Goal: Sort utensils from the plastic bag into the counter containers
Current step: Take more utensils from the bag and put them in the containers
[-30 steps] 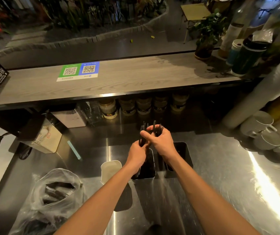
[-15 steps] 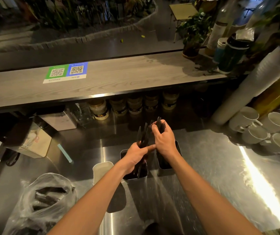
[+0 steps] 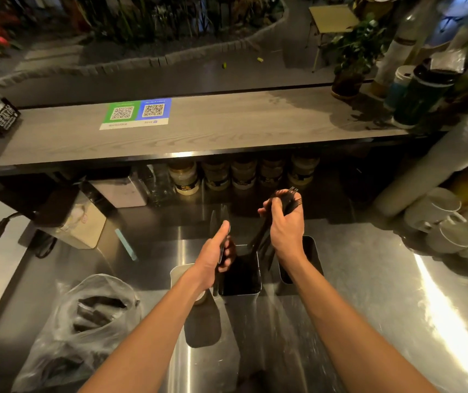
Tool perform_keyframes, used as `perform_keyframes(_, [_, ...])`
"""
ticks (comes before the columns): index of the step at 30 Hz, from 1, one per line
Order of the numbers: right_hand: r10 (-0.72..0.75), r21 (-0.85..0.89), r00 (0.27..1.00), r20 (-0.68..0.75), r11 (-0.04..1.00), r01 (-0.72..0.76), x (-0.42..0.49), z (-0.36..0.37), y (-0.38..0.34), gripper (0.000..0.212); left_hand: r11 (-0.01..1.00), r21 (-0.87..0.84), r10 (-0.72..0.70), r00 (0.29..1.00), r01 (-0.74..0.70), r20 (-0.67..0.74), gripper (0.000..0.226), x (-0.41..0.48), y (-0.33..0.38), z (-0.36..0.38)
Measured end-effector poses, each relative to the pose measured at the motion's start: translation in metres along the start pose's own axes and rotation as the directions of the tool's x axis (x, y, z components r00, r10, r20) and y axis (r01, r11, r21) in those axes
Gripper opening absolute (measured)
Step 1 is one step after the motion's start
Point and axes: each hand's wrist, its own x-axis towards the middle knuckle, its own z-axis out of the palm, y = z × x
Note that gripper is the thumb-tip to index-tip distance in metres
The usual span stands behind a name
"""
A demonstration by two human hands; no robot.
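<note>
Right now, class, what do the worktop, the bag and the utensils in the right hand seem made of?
Worktop: likely brushed stainless steel, streaky mirror glare.
Bag: thin clear plastic film, crinkled, contents showing through.
Utensils in the right hand: probably black plastic, matte; too dark to be sure.

Single head-worn view faces forward and down, seemingly close above the steel counter [image 3: 368,293].
</note>
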Motion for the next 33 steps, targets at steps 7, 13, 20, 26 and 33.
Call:
perform_keyframes(7, [0.024, -0.054, 0.987, 0.156, 0.998, -0.015, -0.012, 0.01, 0.007, 0.012, 0.995, -0.061, 0.069, 0.995, -0.074, -0.072, 0.045, -0.004, -0.007, -0.021])
perform_keyframes(13, [0.072, -0.113, 0.967, 0.243, 0.993, -0.046, -0.032, 0.027, 0.022, 0.01, 0.996, -0.086, 0.015, 0.989, -0.028, -0.145, 0.033, -0.009, -0.01, -0.028])
perform_keyframes(20, [0.005, -0.218, 0.945, 0.327, 0.973, 0.07, -0.036, 0.038, 0.047, 0.005, 0.998, -0.004, 0.066, 0.98, -0.068, -0.187, 0.033, -0.012, -0.015, -0.028])
perform_keyframes(26, [-0.04, -0.527, 0.925, 0.379, 0.812, 0.25, -0.052, 0.007, 0.098, 0.02, 0.995, -0.021, 0.095, 0.984, -0.1, -0.148, 0.031, -0.011, -0.025, -0.028])
perform_keyframes(33, [-0.081, -0.688, 0.867, 0.492, 0.574, 0.444, -0.049, -0.003, 0.105, 0.032, 0.995, -0.026, 0.094, 0.981, -0.1, -0.168, 0.027, -0.008, -0.03, -0.021])
